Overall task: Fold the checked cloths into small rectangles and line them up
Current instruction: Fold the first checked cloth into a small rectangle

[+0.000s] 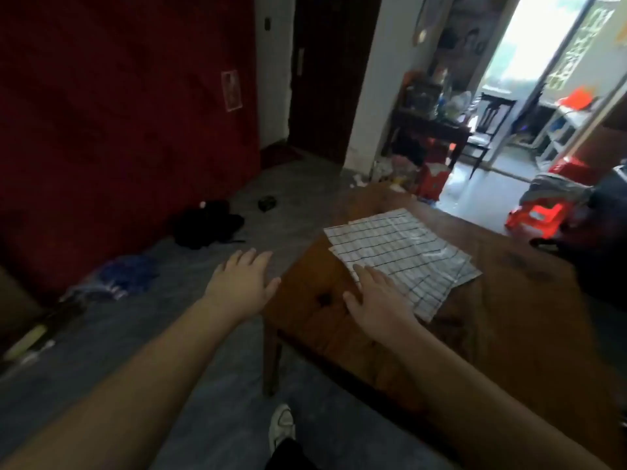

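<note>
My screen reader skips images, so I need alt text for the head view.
A right hand rests flat on the near corner of checked cloths spread on a wooden table; the left hand hovers open beside the table's edge.

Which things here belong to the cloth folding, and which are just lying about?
For the job: checked cloths, stacked flat on the table; right hand resting on them; left hand open, off the table.
Lying about: black clothes and blue bundle on the floor; red stool.
</note>
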